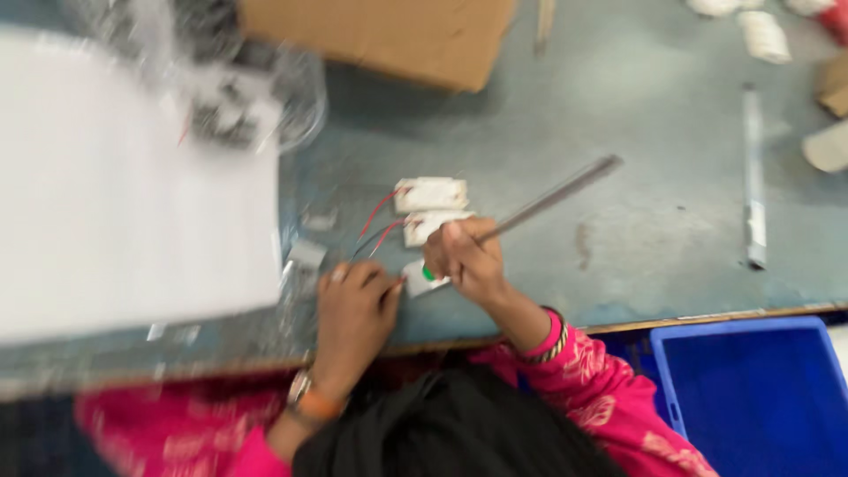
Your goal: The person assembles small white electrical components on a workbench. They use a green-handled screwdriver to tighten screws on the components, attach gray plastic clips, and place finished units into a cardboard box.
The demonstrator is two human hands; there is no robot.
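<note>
The picture is blurred by motion. My right hand [468, 261] grips a long thin grey metal rod [556, 194] that slants up to the right over the blue-grey table [636, 221]. My left hand [353, 305] pinches a small white part with a green spot [422, 276] at the table's near edge. Just beyond lie two small white rectangular modules [430, 194] with red and black wires [375, 225] trailing left.
A large white sheet [124, 185] covers the left of the table. A clear plastic bag of small parts [230, 97] and a cardboard box [389, 35] lie at the back. A metal strip [753, 177] lies right. A blue bin [760, 397] stands below the table edge.
</note>
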